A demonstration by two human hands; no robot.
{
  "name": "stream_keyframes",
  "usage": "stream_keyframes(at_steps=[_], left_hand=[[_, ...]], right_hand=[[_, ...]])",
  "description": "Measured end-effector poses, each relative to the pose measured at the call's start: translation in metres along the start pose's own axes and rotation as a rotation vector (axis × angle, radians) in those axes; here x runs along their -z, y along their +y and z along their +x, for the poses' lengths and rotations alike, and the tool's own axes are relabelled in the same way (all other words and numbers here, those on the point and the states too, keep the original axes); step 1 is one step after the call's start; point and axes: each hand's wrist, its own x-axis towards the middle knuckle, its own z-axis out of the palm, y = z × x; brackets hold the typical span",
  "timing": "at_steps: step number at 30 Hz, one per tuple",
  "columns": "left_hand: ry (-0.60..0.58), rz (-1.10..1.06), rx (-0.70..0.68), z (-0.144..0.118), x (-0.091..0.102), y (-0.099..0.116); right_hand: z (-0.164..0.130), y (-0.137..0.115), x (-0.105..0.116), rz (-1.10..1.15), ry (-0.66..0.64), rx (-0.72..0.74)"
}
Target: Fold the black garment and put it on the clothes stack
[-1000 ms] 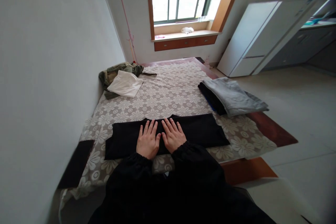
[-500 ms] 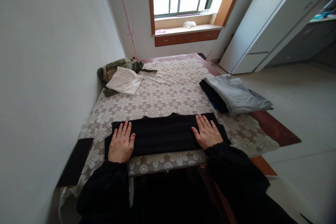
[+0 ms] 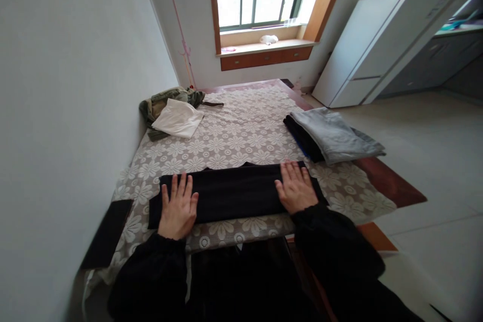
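Note:
A black garment [image 3: 237, 193], folded into a long strip, lies across the near side of the table; its exact kind does not show. My left hand [image 3: 178, 207] rests flat on its left end with the fingers spread. On the right end lies my right hand [image 3: 296, 188], palm down, fingers stretched out. Neither hand grips the cloth. Small dark edges of cloth stick out along the far side of the strip and past both ends.
A patterned tablecloth [image 3: 226, 133] covers the table. Folded clothes, grey on top [image 3: 332, 136], lie at the right edge. At the far left a white cloth [image 3: 179, 118] lies against a green bag-like bundle [image 3: 166, 98]. A dark flat panel [image 3: 107, 234] sits near the left wall.
My left hand has shifted slightly right and its fingers have spread a little more. The right hand stays on the right end. The whole view has moved slightly.

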Motion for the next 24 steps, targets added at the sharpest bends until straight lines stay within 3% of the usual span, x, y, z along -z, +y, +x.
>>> stream_keyframes(at_steps=[3, 5, 7, 24], left_hand=[[-0.015, -0.114, -0.15, 0.013, -0.004, 0.056], [-0.034, -0.171, -0.171, 0.022, -0.012, 0.086], [-0.052, -0.205, -0.165, 0.029, -0.02, 0.102], [-0.056, -0.215, -0.085, 0.029, -0.032, 0.098]], right_hand=[[0.002, -0.062, 0.0, 0.146, -0.065, 0.26], [0.003, -0.091, -0.004, 0.205, -0.088, 0.319], [0.003, -0.104, -0.009, 0.23, -0.088, 0.322], [0.002, -0.104, -0.013, 0.238, -0.059, 0.222]])
